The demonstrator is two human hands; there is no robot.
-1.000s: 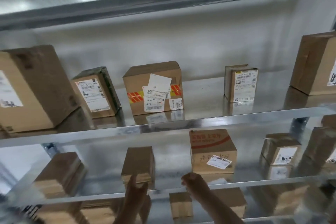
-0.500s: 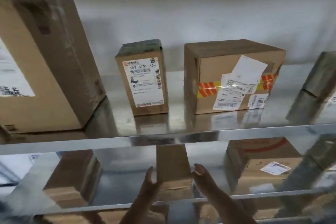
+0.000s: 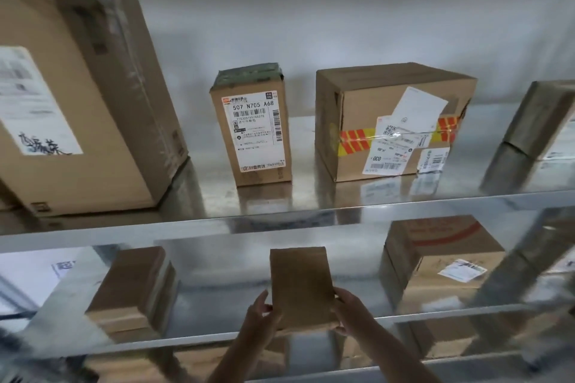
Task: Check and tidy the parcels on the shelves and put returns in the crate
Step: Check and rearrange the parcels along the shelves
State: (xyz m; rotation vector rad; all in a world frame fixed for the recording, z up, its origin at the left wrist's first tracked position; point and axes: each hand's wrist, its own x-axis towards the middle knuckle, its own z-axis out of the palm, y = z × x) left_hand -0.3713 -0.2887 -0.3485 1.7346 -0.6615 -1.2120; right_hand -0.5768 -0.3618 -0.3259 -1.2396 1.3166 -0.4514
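Both hands, left hand (image 3: pixel 263 315) and right hand (image 3: pixel 350 305), pinch the plain box (image 3: pixel 300 286) at six o'clock on the lower shelf (image 3: pixel 217 337). Recommend turning it label-forward and squaring it to the edge.

Two bare forearms are being shown rising from the lower edge of the frame, each ending in a bare hand. No sleeve, cuff or glove is being worn on either arm as far as the frame reaches. The left hand (image 3: pixel 263 315) and the right hand (image 3: pixel 350 305) are being seen without rings, watch or wristband. The fingers are being shown as slim. The rest of the person is being cut off by the frame edge.
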